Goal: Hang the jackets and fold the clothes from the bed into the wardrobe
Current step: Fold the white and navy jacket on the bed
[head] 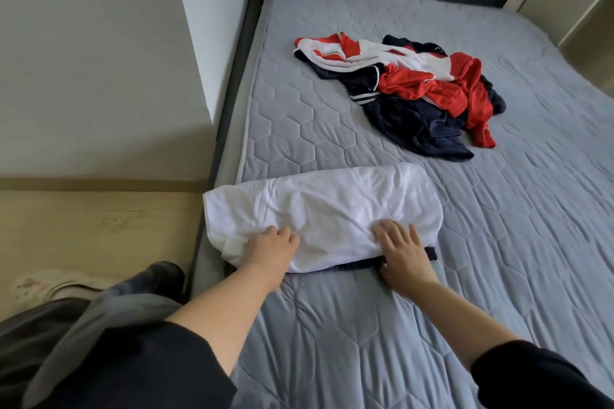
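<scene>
Folding is the step in hand, from where I stand. Both hands are down on the white garment (322,209), which lies partly folded across the near corner of the bed (498,226), its left end hanging a little over the mattress edge. The left hand (270,247) rests on the cloth with fingers loosely bent, bunching a small ridge of fabric; I cannot tell whether it truly pinches it. The right hand (403,251) lies flat, fingers spread, pressing the near hem, and a dark edge of cloth peeps out just beneath its palm. Well beyond both hands, further up the mattress, sits the heap of red, white and navy clothes (408,90), not yet sorted. I judge the next move calls for one more fold, then lifting the bundle without letting it spill open. No wardrobe is in sight.
</scene>
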`<state>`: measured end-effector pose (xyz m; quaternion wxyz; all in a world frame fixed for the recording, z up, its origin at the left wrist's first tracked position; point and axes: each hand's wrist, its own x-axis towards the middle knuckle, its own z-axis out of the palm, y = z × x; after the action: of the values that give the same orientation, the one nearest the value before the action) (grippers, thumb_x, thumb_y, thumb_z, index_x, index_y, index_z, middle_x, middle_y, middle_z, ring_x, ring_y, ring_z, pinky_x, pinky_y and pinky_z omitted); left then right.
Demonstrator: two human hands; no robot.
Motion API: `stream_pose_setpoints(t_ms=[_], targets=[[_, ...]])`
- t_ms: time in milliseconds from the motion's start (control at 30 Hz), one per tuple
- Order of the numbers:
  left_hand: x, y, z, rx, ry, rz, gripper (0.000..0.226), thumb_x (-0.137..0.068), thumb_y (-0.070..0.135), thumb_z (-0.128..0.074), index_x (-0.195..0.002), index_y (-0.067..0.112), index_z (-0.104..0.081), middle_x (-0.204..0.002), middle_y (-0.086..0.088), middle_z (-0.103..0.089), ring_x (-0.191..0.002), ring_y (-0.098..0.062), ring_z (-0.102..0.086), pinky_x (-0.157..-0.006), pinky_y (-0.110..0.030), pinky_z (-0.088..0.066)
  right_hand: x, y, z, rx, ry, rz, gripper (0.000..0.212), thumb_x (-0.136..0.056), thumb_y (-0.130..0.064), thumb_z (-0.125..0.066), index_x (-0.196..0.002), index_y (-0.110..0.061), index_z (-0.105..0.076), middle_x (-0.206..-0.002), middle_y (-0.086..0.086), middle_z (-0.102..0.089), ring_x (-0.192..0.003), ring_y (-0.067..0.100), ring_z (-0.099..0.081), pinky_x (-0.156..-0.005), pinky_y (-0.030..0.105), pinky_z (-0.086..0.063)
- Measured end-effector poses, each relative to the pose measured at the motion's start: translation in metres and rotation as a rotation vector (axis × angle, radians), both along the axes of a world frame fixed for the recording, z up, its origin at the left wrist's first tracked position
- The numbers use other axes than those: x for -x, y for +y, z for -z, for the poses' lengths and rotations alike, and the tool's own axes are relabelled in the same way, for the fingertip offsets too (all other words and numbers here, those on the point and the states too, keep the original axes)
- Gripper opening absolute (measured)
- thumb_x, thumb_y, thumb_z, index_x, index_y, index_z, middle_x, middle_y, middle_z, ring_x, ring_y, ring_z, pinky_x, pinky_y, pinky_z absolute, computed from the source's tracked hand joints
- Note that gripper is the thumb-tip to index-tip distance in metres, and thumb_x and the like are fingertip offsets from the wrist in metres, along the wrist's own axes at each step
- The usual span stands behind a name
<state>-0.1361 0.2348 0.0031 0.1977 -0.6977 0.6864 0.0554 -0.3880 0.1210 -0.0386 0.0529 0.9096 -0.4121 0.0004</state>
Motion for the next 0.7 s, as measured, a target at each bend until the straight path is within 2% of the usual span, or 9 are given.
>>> stream_pose_setpoints(t_ms=[67, 133, 200, 367, 467, 500, 567, 633, 700], targets=[[-0.001, -0.002, -0.003, 0.030, 0.032, 0.002, 0.056, -0.079, 0.005, -0.064, -0.128, 0.012, -0.038, -0.123, -0.007, -0.043, -0.109, -0.025, -0.047, -0.074, -0.032, -0.043, -0.008, -0.006, -0.006, -0.016, 0.010, 0.063, 0.063, -0.060, 0.000, -0.068, -0.122, -0.005, -0.057, -0.118, 0.015, -0.055, -0.113, 0.037, -0.053, -0.103, 0.049, -0.038], [-0.012, -0.005, -0.009, 0.046, 0.113, -0.037, 0.045, -0.083, 0.003, -0.057, -0.126, 0.014, -0.044, -0.121, -0.007, -0.048, -0.107, -0.025, -0.049, -0.072, -0.032, -0.038, -0.016, -0.013, -0.015, -0.077, -0.007, 0.065, 0.042, -0.071, 0.002, -0.060, -0.112, -0.009, -0.058, -0.106, 0.010, -0.055, -0.102, 0.031, -0.053, -0.084, 0.034, -0.040], [-0.027, -0.008, -0.018, 0.019, 0.179, -0.116, 0.035, -0.084, 0.005, -0.053, -0.117, 0.016, -0.052, -0.117, -0.006, -0.052, -0.104, -0.025, -0.051, -0.073, -0.030, -0.037, -0.026, -0.017, -0.030, -0.155, 0.003, 0.031, 0.030, -0.077, -0.007, -0.060, -0.105, -0.017, -0.057, -0.103, 0.002, -0.054, -0.098, 0.024, -0.051, -0.071, 0.028, -0.035], [-0.041, -0.007, -0.039, -0.294, 0.124, -0.200, 0.032, -0.086, 0.010, -0.053, -0.117, 0.015, -0.055, -0.113, -0.005, -0.057, -0.101, -0.023, -0.057, -0.072, -0.029, -0.041, -0.043, 0.008, -0.048, -0.304, 0.256, -0.073, 0.034, -0.079, -0.015, -0.057, -0.111, -0.026, -0.052, -0.113, -0.004, -0.054, -0.107, 0.018, -0.053, -0.085, 0.029, -0.043], [-0.037, -0.008, -0.046, -0.483, 0.178, -0.171, 0.038, -0.085, 0.031, -0.064, -0.114, 0.007, -0.058, -0.106, -0.007, -0.061, -0.099, -0.027, -0.061, -0.076, -0.034, -0.047, -0.036, 0.029, -0.053, -0.432, 0.325, -0.103, 0.045, -0.078, -0.025, -0.063, -0.119, -0.024, -0.046, -0.118, -0.003, -0.049, -0.109, 0.019, -0.051, -0.087, 0.030, -0.044], [-0.034, -0.010, -0.046, -0.465, 0.252, -0.189, 0.045, -0.086, 0.039, -0.061, -0.114, 0.004, -0.057, -0.107, -0.009, -0.061, -0.100, -0.028, -0.060, -0.078, -0.035, -0.046, -0.034, 0.033, -0.056, -0.532, 0.270, -0.095, 0.046, -0.079, -0.033, -0.064, -0.121, -0.024, -0.046, -0.116, -0.003, -0.048, -0.107, 0.018, -0.051, -0.087, 0.029, -0.044], [-0.023, -0.013, -0.044, -0.242, 0.405, -0.226, 0.034, -0.095, 0.036, -0.046, -0.112, 0.009, -0.055, -0.117, -0.010, -0.055, -0.103, -0.028, -0.055, -0.077, -0.034, -0.042, -0.037, 0.034, -0.062, -0.682, 0.032, -0.058, 0.043, -0.084, -0.043, -0.062, -0.121, -0.024, -0.051, -0.114, -0.005, -0.049, -0.104, 0.015, -0.052, -0.089, 0.029, -0.044], [-0.012, -0.024, -0.037, 0.125, 0.372, -0.176, 0.030, -0.097, 0.026, -0.035, -0.121, 0.014, -0.048, -0.131, -0.008, -0.044, -0.116, -0.029, -0.044, -0.088, -0.037, -0.038, -0.050, 0.029, -0.062, -0.515, -0.280, -0.001, 0.034, -0.092, -0.031, -0.058, -0.122, -0.016, -0.056, -0.120, 0.001, -0.053, -0.110, 0.021, -0.051, -0.094, 0.031, -0.041], [0.000, -0.035, -0.020, 0.348, 0.354, -0.126, 0.042, -0.099, 0.028, -0.033, -0.140, 0.018, -0.035, -0.149, -0.006, -0.028, -0.134, -0.028, -0.026, -0.105, -0.042, -0.027, -0.074, 0.023, -0.056, -0.309, -0.420, 0.105, 0.036, -0.095, -0.018, -0.051, -0.129, -0.006, -0.052, -0.134, 0.012, -0.048, -0.125, 0.029, -0.043, -0.103, 0.033, -0.032]])
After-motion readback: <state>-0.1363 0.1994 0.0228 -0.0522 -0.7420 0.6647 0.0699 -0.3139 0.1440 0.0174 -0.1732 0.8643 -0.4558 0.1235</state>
